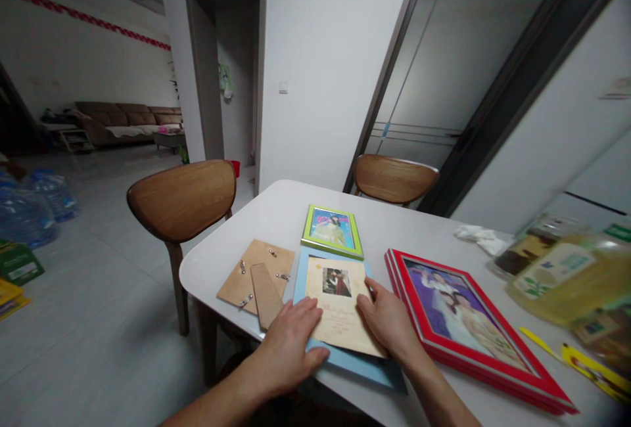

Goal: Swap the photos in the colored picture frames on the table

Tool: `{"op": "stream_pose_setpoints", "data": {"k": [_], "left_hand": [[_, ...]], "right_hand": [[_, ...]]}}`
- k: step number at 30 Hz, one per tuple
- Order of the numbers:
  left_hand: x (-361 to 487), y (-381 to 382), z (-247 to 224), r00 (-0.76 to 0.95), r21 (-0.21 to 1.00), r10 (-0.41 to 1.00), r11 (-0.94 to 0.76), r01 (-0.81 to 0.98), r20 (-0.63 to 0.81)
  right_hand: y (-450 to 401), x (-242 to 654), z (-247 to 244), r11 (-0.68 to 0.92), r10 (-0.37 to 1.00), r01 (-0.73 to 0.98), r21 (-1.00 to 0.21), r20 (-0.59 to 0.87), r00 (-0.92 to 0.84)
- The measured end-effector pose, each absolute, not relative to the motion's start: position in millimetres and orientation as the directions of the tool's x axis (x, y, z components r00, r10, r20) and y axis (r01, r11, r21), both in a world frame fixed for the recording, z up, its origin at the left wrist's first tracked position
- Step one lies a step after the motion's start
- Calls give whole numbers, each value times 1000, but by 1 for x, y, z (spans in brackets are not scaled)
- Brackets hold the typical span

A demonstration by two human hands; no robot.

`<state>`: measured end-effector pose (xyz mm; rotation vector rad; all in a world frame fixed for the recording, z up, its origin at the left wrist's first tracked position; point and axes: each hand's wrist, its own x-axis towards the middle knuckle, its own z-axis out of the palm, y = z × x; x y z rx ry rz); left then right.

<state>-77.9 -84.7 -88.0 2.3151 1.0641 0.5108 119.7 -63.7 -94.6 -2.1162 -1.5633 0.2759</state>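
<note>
card, probably paper (340, 305), under left hand (290, 341) and right hand (387, 318)

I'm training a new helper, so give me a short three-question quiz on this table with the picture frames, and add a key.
1. What lies directly under the cream card that the left hand and right hand are touching?
2. True or false: the red frame lies to the right of the right hand.
3. How many metal clips show on the wooden backing board?

Key:
1. A light blue frame
2. True
3. Four
</note>
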Motion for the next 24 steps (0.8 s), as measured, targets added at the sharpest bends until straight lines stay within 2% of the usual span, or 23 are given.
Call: {"op": "stream_pose_setpoints", "data": {"k": [5, 9, 15, 21, 24], "left_hand": [[-77, -84, -91, 645, 527, 758, -589, 612, 99], [-76, -83, -95, 643, 505, 757, -602, 618, 116], [-77, -84, -94, 651, 498, 748, -618, 608, 133], [-79, -82, -95, 648, 516, 751, -608, 603, 128], [-79, -81, -97, 649, 521, 748, -613, 594, 139]], "right_hand": [[-71, 113, -90, -188, 959, 967, -172, 182, 218], [-76, 107, -99, -139, 963, 987, -79, 223, 153], [-77, 110, -114, -90, 960, 993, -79, 258, 108], [-74, 118, -114, -112, 930, 963, -247, 314, 189], [-74, 116, -114, -131, 932, 968, -214, 306, 193]]}}
